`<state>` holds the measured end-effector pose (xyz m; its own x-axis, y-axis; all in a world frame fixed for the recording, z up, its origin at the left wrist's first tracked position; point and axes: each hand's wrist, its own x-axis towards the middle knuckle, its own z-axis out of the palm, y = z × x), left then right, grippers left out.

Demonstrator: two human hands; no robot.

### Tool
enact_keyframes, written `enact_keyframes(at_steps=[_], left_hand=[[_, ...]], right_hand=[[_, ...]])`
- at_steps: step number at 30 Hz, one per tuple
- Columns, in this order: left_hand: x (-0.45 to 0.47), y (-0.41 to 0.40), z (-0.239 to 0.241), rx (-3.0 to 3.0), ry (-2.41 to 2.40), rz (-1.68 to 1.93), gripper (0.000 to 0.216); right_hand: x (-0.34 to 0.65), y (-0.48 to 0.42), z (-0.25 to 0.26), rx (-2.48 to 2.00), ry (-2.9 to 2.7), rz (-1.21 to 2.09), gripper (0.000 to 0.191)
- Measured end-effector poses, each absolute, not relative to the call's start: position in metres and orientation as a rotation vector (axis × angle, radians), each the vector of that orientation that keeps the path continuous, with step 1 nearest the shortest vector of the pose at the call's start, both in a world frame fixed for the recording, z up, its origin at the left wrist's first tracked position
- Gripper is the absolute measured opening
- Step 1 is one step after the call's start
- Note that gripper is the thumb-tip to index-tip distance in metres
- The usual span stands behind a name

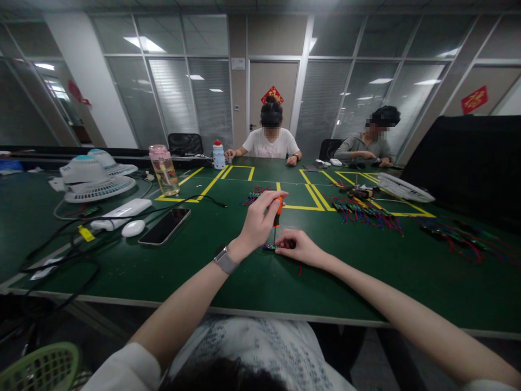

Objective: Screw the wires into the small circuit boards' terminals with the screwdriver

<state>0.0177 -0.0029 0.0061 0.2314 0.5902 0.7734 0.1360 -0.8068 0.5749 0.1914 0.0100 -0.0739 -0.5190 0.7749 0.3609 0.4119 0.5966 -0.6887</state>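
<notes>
My left hand [260,220] is closed around the orange and black handle of a screwdriver [277,214]. The shaft points straight down, its tip at a small circuit board [269,247] lying on the green table. Low on the table, my right hand [299,247] pinches the board's right end, its fingers partly hiding it. A short red wire [300,270] sticks out below that hand. Just behind my left hand lies a bunch of small boards with red and blue wires [255,195].
A phone [166,226], a white mouse-shaped case [133,228], black cables [195,200], a bottle [164,171] and white fans [95,182] stand to the left. Wired boards [364,213] lie right, near a black screen [468,168]. Two people [272,142] sit opposite.
</notes>
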Motion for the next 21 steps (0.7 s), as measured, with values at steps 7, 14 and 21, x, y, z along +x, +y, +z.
enact_keyframes(at_steps=[7,14,21], left_hand=[[0.017,0.009,0.013,1.696,0.477,1.473,0.025],[0.020,0.009,0.014,1.773,0.533,1.489,0.021],[0.028,0.005,0.009,2.025,0.669,1.636,0.018]], right_hand=[[0.193,0.010,-0.073,-0.937,-2.173,0.685,0.018],[0.191,0.012,-0.073,-0.978,-2.140,0.770,0.021],[0.191,0.012,-0.073,-0.985,-2.119,0.816,0.022]])
